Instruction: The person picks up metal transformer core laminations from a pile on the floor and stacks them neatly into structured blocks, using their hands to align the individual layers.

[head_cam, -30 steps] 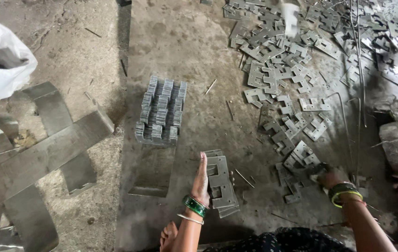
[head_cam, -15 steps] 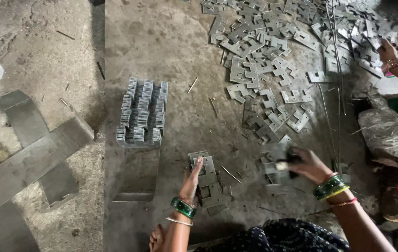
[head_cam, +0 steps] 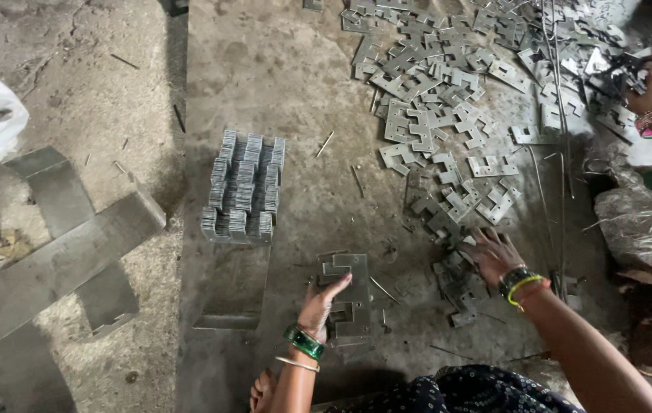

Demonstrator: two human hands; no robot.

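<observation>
In the head view, a small stack of flat metal plates (head_cam: 349, 294) on the concrete floor (head_cam: 287, 69) is steadied by the left hand (head_cam: 324, 300), its fingers curled against the stack's left edge. The right hand (head_cam: 494, 256) is laid palm down, fingers spread, on loose plates (head_cam: 456, 279) at the near edge of a wide scatter of plates (head_cam: 456, 92). A tidy block of plates stood on edge (head_cam: 243, 187) is seen beyond the left hand, and another person's hand (head_cam: 647, 88) at the far right.

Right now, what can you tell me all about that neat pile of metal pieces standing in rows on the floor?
The block of stacked metal pieces is made of thin, grey, shiny notched plates packed on edge in about three tight rows. It looks tidy and squared, and stands on the concrete floor just beyond a flat metal sheet. Neither of the hands touches it; the left hand rests on a smaller flat pile nearby.
</observation>
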